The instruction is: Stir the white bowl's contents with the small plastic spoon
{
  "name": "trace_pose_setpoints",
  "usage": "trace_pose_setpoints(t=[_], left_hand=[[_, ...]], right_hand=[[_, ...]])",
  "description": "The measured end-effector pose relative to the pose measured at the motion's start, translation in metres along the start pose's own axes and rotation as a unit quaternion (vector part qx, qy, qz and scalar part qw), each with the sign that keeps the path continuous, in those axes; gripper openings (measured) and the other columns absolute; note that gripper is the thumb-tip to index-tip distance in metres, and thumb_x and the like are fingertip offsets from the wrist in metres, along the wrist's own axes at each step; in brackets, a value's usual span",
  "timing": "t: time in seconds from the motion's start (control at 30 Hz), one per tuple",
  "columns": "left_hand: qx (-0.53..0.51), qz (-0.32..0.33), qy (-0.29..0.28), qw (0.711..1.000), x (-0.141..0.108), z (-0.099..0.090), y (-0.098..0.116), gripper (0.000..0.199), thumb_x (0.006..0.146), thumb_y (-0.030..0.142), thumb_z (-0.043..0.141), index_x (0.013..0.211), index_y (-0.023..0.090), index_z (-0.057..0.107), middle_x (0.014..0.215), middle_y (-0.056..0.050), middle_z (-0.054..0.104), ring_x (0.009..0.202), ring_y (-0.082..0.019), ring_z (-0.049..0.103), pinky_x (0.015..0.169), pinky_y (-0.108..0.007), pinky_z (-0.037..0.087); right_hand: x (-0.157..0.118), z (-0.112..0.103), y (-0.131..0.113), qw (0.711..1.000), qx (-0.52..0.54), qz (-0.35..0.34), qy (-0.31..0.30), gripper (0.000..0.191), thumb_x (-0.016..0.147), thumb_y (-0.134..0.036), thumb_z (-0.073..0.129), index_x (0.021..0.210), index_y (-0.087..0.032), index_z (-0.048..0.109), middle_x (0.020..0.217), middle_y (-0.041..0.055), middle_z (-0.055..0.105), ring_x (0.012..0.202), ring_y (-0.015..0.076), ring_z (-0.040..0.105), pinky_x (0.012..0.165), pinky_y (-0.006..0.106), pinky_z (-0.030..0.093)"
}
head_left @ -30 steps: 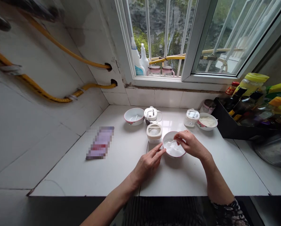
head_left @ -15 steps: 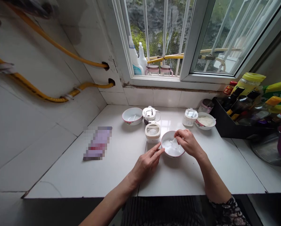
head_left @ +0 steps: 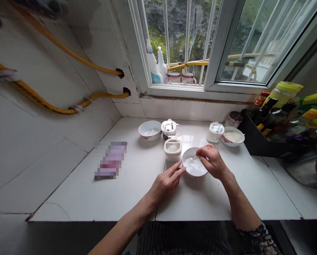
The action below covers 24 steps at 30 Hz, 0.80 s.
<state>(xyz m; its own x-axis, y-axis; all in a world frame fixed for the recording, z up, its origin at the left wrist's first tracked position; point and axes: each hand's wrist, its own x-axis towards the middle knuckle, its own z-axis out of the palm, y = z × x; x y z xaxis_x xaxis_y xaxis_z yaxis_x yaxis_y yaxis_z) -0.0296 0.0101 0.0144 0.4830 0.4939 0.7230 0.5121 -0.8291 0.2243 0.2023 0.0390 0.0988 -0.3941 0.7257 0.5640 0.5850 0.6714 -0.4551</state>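
Note:
A white bowl with a pink rim (head_left: 194, 171) holds a white, wet-looking substance. My right hand (head_left: 211, 160) pinches the handle of a small white spoon (head_left: 192, 160), whose tip is in the bowl's left half. My left hand (head_left: 167, 180) has its fingers stretched out, the fingertips touching the bowl's left rim. Just behind my left fingertips stands a cream-lidded jar (head_left: 172, 149) with white contents. Behind that jar is a white-lidded jar (head_left: 168, 126), beside another bowl (head_left: 149, 130) with a spoon in it.
At the right back stand a clear-lidded jar (head_left: 215, 132) and a bowl of pale powder (head_left: 232, 137). A black box of bottles (head_left: 261, 141) and a glass lid (head_left: 301, 173) lie farther right. A blurred purple packet (head_left: 112, 161) rests on the left countertop (head_left: 75, 191).
The spoon in my right hand has moved left inside the bowl and now lies at a flatter angle. My left hand has stayed at the rim. The view has shifted slightly.

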Motion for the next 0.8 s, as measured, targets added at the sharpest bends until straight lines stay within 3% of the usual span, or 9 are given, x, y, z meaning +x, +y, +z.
trace_pose_setpoints(t=[0.17,0.33,0.5,0.8], left_hand=[[-0.001,-0.004,-0.003,1.000,-0.0021,0.0013,-0.0010,0.049,0.092,0.001,0.046,0.137,0.019,0.054,0.140,-0.015,0.059,0.120,-0.023,0.065,0.092,-0.031,0.062],[0.000,-0.001,0.004,1.000,-0.0022,0.0024,-0.0018,0.048,0.092,0.001,0.046,0.136,0.018,0.054,0.140,-0.015,0.059,0.119,-0.023,0.066,0.091,-0.032,0.062],[0.003,0.000,0.007,1.000,-0.0028,0.0034,-0.0022,0.045,0.092,0.001,0.047,0.133,0.017,0.056,0.138,-0.017,0.060,0.116,-0.023,0.068,0.090,-0.032,0.063],[-0.004,-0.003,-0.001,1.000,0.0004,0.0000,0.0002,0.041,0.097,0.006,0.046,0.136,0.018,0.052,0.136,-0.015,0.062,0.118,-0.023,0.066,0.091,-0.033,0.063]], right_hand=[[0.0004,0.0007,-0.0043,0.996,-0.020,-0.083,-0.009,0.017,0.089,-0.009,0.045,0.082,-0.021,0.055,0.064,-0.0019,0.058,0.056,0.0146,0.047,0.077,0.034,0.039],[0.0006,-0.0020,-0.0091,0.993,-0.025,-0.116,0.009,0.017,0.089,-0.009,0.045,0.083,-0.022,0.055,0.062,-0.0027,0.055,0.056,0.0151,0.046,0.077,0.034,0.039],[0.0002,-0.0007,-0.0051,0.996,-0.015,-0.055,0.067,0.018,0.086,-0.009,0.045,0.079,-0.022,0.055,0.063,-0.0021,0.059,0.056,0.0151,0.051,0.075,0.034,0.040],[-0.0008,0.0047,0.0006,0.986,0.060,0.141,0.071,0.016,0.082,-0.018,0.047,0.073,-0.022,0.060,0.059,0.0001,0.058,0.068,0.0198,0.053,0.069,0.032,0.041]])
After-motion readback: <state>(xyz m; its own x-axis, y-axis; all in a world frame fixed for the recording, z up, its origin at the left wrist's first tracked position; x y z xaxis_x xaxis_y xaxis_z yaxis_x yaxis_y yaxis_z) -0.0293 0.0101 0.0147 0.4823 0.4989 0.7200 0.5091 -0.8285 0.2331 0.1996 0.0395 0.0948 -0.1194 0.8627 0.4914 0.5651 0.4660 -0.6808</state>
